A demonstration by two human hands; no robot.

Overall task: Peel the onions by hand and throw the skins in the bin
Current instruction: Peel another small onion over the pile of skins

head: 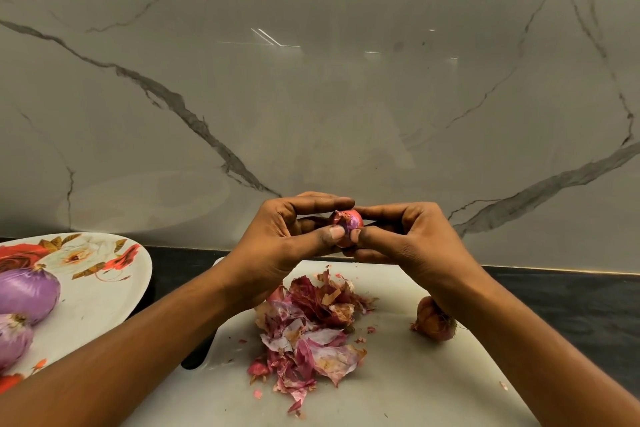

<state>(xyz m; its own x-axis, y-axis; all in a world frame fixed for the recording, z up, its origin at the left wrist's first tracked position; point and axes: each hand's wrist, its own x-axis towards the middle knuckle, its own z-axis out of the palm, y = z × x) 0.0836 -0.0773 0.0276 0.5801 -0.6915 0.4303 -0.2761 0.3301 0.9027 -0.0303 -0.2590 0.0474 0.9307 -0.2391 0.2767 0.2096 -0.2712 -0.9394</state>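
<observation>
With left hand, clamping onion thumb against fingers; with right hand, pinching its skin from the opposite side. Holding it mid-air between both, equally near each, above far edge of board. Leaving skins heaped directly below. Seeing no bin.

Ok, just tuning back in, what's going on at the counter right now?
A person holds a small red onion above the white cutting board, with the left hand and right hand both pinching it, thumbs at its loose skin. It is only partly peeled. A pile of skins lies on the board, and no bin is in view. One unpeeled onion waits by the right forearm. Two peeled onions sit on the floral plate.
</observation>
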